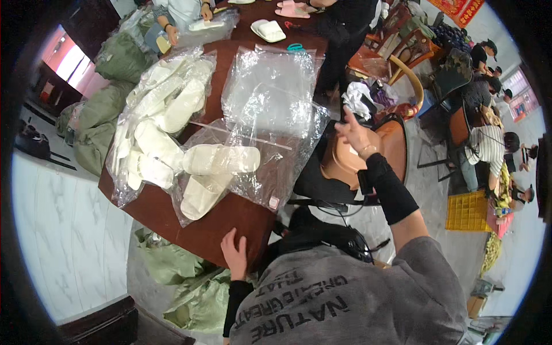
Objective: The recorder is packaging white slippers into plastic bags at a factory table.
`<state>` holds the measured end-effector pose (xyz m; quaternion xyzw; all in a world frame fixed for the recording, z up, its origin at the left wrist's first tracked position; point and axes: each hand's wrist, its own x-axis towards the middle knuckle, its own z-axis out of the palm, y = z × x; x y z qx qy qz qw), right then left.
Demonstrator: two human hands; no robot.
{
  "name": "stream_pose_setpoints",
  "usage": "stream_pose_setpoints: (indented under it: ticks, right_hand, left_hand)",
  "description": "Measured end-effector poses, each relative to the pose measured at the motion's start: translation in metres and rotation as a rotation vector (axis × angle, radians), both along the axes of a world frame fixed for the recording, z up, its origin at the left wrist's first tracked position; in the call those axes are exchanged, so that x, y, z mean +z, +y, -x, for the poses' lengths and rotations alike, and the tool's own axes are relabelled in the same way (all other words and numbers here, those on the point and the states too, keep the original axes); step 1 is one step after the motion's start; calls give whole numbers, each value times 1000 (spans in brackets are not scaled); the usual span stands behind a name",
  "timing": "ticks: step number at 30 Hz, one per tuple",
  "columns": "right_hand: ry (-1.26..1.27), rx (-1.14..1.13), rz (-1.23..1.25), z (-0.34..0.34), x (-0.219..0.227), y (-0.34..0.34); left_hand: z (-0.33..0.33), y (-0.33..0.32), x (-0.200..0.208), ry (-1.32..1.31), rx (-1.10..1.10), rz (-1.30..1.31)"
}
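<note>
My left hand (234,253) rests at the near edge of the brown table (161,221), fingers apart and holding nothing. My right hand (356,135) is raised off the table's right side, above a tan, rounded chair seat (352,160); its fingers are stretched out and nothing shows in them. Two cream slippers, one lying across (224,159) and one slanting below it (204,195), lie in clear plastic nearest my left hand. Beyond them on the left is a pile of bagged cream slippers (161,123). A stack of clear plastic bags (267,95) lies at the table's middle.
Teal-handled scissors (294,47), white slippers (268,30) and pink slippers (292,8) lie farther back. Across the table, another person's hands (172,33) are by a bagged slipper. Green sacks (103,126) stand left. Chairs (402,43) and a yellow crate (467,211) are right.
</note>
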<state>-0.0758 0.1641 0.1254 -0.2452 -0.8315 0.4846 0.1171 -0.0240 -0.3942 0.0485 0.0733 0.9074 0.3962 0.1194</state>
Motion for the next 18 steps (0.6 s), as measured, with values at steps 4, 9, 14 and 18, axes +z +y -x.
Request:
stream_pose_setpoints:
  ticks: [4,9,14,18]
  right_hand:
    - [-25,-235,65,-30,-48,84]
    - [-282,-594,-623,-112,-121,207]
    - [-466,-830,-552,-207,-146,266]
    - [-246,-818,158,-212,-163,282]
  left_hand:
    - [57,78,25,-367,229,-340]
    - [102,151,-12,-464,479,-516]
    - [105,172,-27,-421,540,-652]
    - [107,187,-25,-423,548,-734]
